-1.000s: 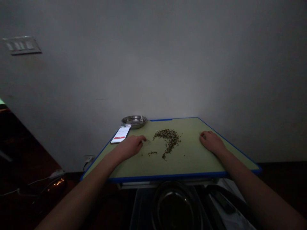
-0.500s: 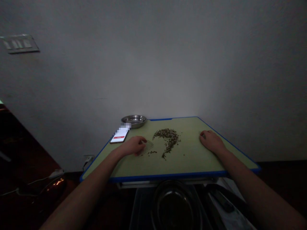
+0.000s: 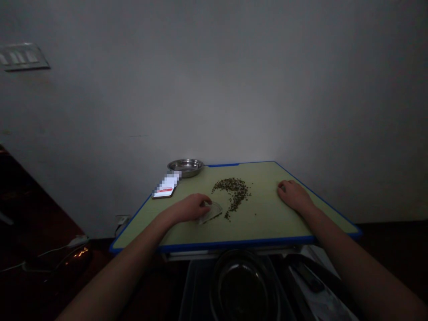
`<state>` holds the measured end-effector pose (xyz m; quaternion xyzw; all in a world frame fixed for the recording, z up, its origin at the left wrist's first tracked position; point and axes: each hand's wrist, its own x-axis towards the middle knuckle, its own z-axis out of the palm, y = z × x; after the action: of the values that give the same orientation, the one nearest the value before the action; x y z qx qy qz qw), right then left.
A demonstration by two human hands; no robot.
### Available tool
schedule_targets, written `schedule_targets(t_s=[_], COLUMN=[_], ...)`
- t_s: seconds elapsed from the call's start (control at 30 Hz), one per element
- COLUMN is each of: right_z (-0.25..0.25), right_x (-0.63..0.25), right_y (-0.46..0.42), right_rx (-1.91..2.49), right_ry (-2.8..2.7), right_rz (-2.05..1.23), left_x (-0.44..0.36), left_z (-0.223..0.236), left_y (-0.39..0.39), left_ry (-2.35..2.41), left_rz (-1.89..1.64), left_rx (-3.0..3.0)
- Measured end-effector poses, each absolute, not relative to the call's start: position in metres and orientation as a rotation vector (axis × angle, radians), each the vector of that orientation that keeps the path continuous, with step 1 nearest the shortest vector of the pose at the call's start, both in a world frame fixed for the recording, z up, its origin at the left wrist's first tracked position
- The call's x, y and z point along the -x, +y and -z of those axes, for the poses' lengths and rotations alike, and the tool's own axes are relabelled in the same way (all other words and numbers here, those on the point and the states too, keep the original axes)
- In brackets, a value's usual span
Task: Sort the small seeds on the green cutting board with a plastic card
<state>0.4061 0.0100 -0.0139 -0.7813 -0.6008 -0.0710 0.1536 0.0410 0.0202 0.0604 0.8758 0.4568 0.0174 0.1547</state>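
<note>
One dark dish [image 3: 245, 287] sits below the near edge of the blue-rimmed worktop [image 3: 267, 227]. Above it, on the worktop's left half, the left hand [image 3: 194, 207] has a nearly closed grip, thumb and fingers pinching a clear sheet [image 3: 214, 207]. A thin row of seeds lies along the sheet's near edge. If that edge lifted or tilted, seeds could slip under it; a sharp flick could scatter them over the near rim, perhaps into the dish. Just beyond is the main curved heap of seeds [image 3: 239, 194], mid-worktop, with a few strays about it. To its right, well apart, the right hand [image 3: 293, 195] rests with fingers curled; whether its grip holds anything, I cannot tell. Leftward lies a phone [image 3: 163, 193], which a wide swing of the left arm could knock. Farthest, by the wall [image 3: 230, 89], stands a steel bowl [image 3: 186, 167].
</note>
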Motion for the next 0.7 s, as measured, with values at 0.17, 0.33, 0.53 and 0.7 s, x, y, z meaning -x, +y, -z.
schedule_targets(t_s=[0.17,0.33,0.53,0.7], right_z=[0.013,0.012,0.012,0.012], right_x=[-0.406,-0.405,-0.405,-0.405], right_y=[0.010,0.009,0.008,0.009], right_rx=[2.249,2.246,2.235,2.230], right_ry=[-1.714,-1.718,-1.724,-1.727], right_rz=[0.204,0.208,0.217,0.216], left_x=[-0.044,-0.045,-0.047,-0.049], left_z=[-0.061,-0.062,-0.065,-0.063], left_y=[0.015,0.012,0.010,0.008], left_ry=[1.276,1.245,1.246,1.230], left_rz=[-0.050,-0.014,0.008,-0.025], left_rx=[-2.580,-2.582,-2.545,-2.553])
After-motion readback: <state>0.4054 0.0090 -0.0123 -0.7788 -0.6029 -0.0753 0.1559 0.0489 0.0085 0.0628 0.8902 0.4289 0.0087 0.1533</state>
